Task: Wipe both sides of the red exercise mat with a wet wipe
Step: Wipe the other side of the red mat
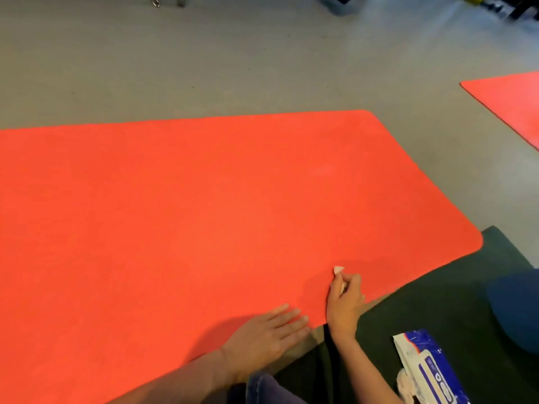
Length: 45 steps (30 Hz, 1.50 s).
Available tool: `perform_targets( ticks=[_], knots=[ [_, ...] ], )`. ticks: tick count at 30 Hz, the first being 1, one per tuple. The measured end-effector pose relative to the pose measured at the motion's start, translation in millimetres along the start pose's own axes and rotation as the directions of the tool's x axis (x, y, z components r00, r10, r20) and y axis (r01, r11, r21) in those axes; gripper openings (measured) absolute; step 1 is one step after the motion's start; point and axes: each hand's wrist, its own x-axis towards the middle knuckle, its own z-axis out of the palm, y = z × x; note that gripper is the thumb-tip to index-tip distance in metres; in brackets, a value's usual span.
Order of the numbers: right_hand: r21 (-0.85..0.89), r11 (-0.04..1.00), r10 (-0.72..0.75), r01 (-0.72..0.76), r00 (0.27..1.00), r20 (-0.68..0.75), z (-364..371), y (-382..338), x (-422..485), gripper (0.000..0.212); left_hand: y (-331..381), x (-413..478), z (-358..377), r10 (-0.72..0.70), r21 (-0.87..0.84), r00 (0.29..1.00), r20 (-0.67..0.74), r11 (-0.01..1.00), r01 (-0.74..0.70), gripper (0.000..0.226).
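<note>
Starting from the left, the red exercise mat [175, 214] is seen laid flat on the grey floor [145, 68]. Its long axis runs left to right across the view. The left stretch is cut off by the frame, and the rounded right end is found a bit past the hands.

The left hand [271, 330] is pressed flat on the mat's near edge, fingers straight, nothing held, so the mat is probably being pinned. Just beside it to the right, the right hand [345, 298] is curled round a bunched wet wipe [339, 269]. Only a white corner is shown poking out past the knuckles, down on the mat.

Since the wiping hand is parked near the right end, most of the surface lies to its left and away from it. Long strokes along that axis are likely needed next.

The mat looks matte, thin and slightly grainy, so some drag is to be expected. Whether the underside has been done can't be told.

Further right, a dark green pad [437, 301] is tucked under the mat's near corner, and a glossy blue-and-white wipes pack [428, 365] is left lying on it. A second red mat [507, 106] is seen far right.
</note>
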Motion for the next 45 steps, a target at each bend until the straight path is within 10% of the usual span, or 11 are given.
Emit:
perform_targets(
  ticks=[10,16,19,23,28,41,45],
  knots=[
    [0.007,0.983,-0.164,0.183,0.863,0.478,109,-90,-29,0.006,-106,-132,-2,-0.258,-0.047,0.965,0.048,0.965,0.26,0.059],
    [0.093,0.734,-0.576,0.673,0.545,0.609,145,-159,-131,0.019,-101,-195,8,-0.825,-0.084,0.566,0.013,0.563,0.822,0.074],
    [0.089,0.611,-0.671,0.787,0.455,0.586,148,-162,-142,0.023,-100,-200,12,-0.831,0.002,0.556,0.0,0.556,0.831,0.09],
    [-0.12,0.647,-0.643,0.753,0.623,0.445,125,-102,-76,0.019,-102,-204,15,-0.835,0.009,0.55,0.005,0.55,0.835,0.12],
    [-0.238,0.928,-0.247,0.286,0.952,0.181,84,-43,1,0.01,-101,-207,13,-0.832,0.003,0.555,0.001,0.555,0.832,0.124],
    [-0.227,0.97,-0.051,0.083,0.988,0.144,91,-51,-4,0.006,-53,-214,2,-0.815,0.067,0.577,-0.045,0.574,0.816,0.122],
    [-0.224,0.878,-0.364,0.424,0.893,0.265,103,-85,-50,0.01,-46,-224,-2,-0.814,0.059,0.581,-0.002,0.58,0.812,0.118]
  ],
)
